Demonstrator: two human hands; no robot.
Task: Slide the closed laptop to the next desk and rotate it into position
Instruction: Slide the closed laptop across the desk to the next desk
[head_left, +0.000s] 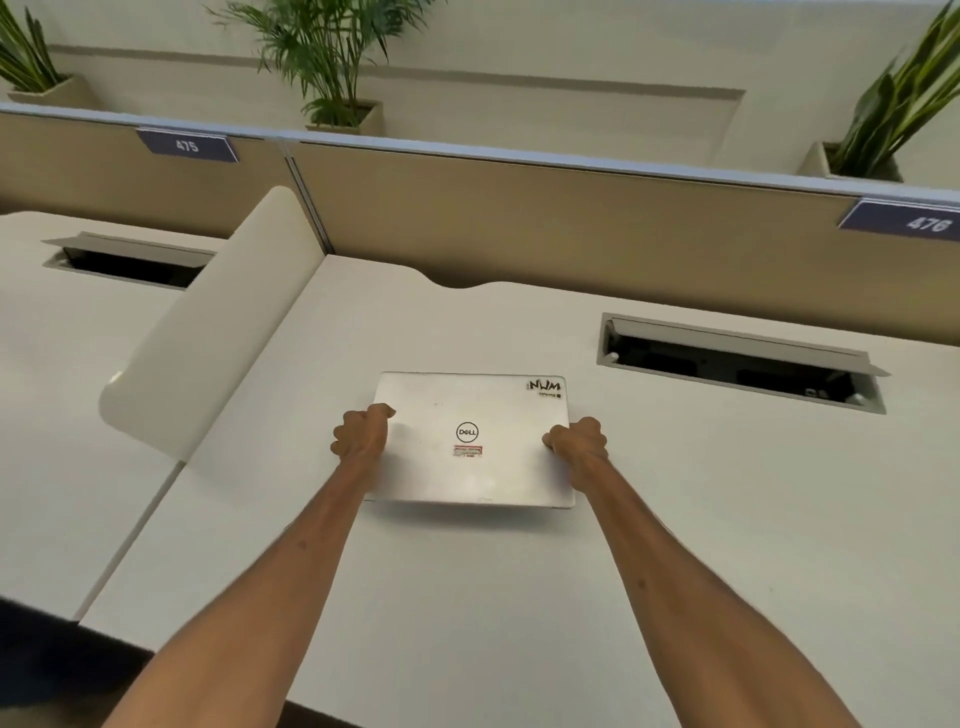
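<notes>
Closed silver Dell laptop (470, 439) sits flat on the white desk (675, 519), roughly centred, lid up with logo facing the camera. Left hand (363, 434) is clamped on the laptop's left edge, right hand (576, 441) clamped on its right edge, fingers curled around the sides. Curved white divider (208, 343) stands to the left, between this desk and the neighbouring desk (52, 415). Open cable hatch (737, 361) sits right of the laptop, apart from it.
</notes>
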